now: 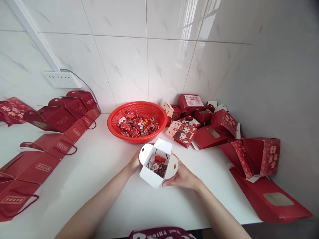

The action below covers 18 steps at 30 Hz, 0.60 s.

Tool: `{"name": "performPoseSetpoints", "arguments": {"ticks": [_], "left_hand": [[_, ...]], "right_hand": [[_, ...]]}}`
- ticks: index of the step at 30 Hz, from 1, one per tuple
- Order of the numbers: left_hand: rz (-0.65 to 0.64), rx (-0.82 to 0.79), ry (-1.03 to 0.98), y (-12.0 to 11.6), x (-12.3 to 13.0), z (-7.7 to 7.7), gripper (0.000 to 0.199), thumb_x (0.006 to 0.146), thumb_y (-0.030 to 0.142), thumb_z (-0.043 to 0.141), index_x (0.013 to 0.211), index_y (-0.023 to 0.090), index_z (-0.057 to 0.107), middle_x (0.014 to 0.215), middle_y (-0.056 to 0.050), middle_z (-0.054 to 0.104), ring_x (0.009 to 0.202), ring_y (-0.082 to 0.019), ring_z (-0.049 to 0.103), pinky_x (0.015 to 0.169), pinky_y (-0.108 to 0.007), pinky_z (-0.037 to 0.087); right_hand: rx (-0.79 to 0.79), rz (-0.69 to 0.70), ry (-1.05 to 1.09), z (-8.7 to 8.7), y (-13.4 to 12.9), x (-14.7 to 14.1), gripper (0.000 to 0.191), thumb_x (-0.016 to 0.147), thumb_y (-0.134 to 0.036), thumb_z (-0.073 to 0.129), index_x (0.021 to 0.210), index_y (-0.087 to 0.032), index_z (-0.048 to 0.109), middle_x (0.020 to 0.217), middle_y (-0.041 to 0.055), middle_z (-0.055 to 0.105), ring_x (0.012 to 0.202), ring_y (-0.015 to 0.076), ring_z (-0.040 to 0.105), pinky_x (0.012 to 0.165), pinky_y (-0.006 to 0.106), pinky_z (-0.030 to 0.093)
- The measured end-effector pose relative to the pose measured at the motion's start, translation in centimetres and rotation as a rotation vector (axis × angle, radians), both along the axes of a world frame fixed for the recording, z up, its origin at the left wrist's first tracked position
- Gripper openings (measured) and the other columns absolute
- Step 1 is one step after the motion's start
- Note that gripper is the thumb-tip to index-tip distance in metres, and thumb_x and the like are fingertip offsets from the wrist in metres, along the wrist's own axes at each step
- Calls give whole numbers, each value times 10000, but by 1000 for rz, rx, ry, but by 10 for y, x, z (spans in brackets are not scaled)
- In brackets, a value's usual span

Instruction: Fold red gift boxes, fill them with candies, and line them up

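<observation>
Between my two hands is a small candy box point(151, 175) with a white inside, its flaps spread open at the top. Several red wrapped candies point(159, 166) lie inside it. My left hand point(135, 162) grips the box's left side, fingers partly hidden behind a rounded flap. On the right side, my right hand point(183, 174) is wrapped round the box, thumb near its lower front edge. Just beyond the box stands a red plastic basket point(112, 127) holding many more red wrapped candies point(138, 124).
Red boxes with cord handles point(43, 166) line the left side of the white table point(119, 212). Flattened and folded red gift boxes point(184, 132) pile up at the back right, and more boxes point(270, 196) reach the right edge. A power strip point(62, 79) is on the tiled wall.
</observation>
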State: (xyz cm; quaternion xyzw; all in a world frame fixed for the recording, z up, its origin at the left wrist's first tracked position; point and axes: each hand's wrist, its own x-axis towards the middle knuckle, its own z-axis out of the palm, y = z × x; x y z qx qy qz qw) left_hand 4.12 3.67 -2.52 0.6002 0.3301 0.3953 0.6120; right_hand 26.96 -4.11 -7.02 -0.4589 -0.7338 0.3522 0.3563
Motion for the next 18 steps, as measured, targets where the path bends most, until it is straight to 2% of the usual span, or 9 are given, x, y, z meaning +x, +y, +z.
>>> {"name": "performPoseSetpoints", "arguments": {"ticks": [2, 4, 6, 8, 9, 11, 12, 15, 18], "left_hand": [[-7, -20, -20, -2, -7, -3, 478, 827, 462, 637, 1180, 141, 654, 1108, -117, 726, 1006, -328, 675, 854, -436, 539], [47, 8, 2, -7, -18, -6, 406, 850, 423, 615, 1153, 157, 657, 1119, -97, 712, 1052, -310, 645, 904, -417, 508], [104, 95, 87, -12, -32, -10, 347, 904, 375, 554, 1170, 173, 648, 1098, -81, 696, 1043, -280, 629, 912, -397, 491], [155, 253, 203, -18, -43, -13, 334, 931, 335, 521, 1216, 196, 628, 1123, -81, 662, 1044, -266, 615, 912, -391, 488], [172, 344, 257, -21, -46, -15, 338, 931, 320, 525, 1235, 207, 618, 1158, -86, 640, 1063, -268, 606, 923, -397, 488], [185, 501, 323, -26, -49, -18, 383, 921, 288, 545, 1298, 229, 575, 1285, -101, 570, 1168, -285, 560, 988, -421, 469], [174, 551, 342, -28, -48, -20, 422, 917, 270, 550, 1338, 238, 541, 1351, -107, 524, 1225, -294, 526, 1020, -432, 456], [111, 621, 373, -34, -44, -23, 546, 919, 228, 541, 1448, 261, 411, 1469, -112, 422, 1323, -299, 450, 1070, -446, 434], [50, 696, 393, -41, -40, -24, 640, 913, 197, 530, 1510, 274, 312, 1512, -110, 388, 1358, -296, 424, 1090, -441, 425]], "right_hand": [[-73, -92, -19, 0, 1, 2, 935, 759, -525, 750, 1531, -298, 273, 1590, 127, 271, 1472, 348, 240, 1174, 574, 251], [-120, -209, 3, 2, 3, 7, 778, 906, -455, 581, 1554, -296, 181, 1583, 131, 300, 1462, 312, 284, 1166, 575, 262], [-94, -297, 44, 3, 6, 10, 636, 922, -349, 529, 1505, -290, 281, 1505, 125, 421, 1379, 297, 422, 1108, 551, 369], [-32, -349, 80, 5, 7, 11, 435, 871, -281, 565, 1301, -261, 503, 1290, 106, 583, 1152, 279, 596, 939, 475, 525], [-9, -360, 101, 6, 7, 10, 315, 855, -271, 582, 1168, -248, 564, 1163, 88, 623, 1004, 256, 642, 831, 426, 566], [37, -362, 165, 9, 6, 8, 146, 870, -292, 588, 1006, -240, 582, 987, 52, 628, 797, 205, 638, 698, 360, 570], [65, -356, 204, 10, 5, 7, 133, 889, -308, 580, 1004, -243, 579, 964, 46, 623, 780, 196, 631, 697, 351, 564], [141, -345, 296, 13, 3, 7, 240, 953, -353, 516, 1173, -271, 562, 1128, 77, 610, 972, 223, 631, 839, 386, 546], [148, -273, 291, 18, 2, 13, 367, 996, -461, 384, 1282, -315, 562, 1367, 90, 524, 1215, 278, 551, 953, 439, 509]]}}
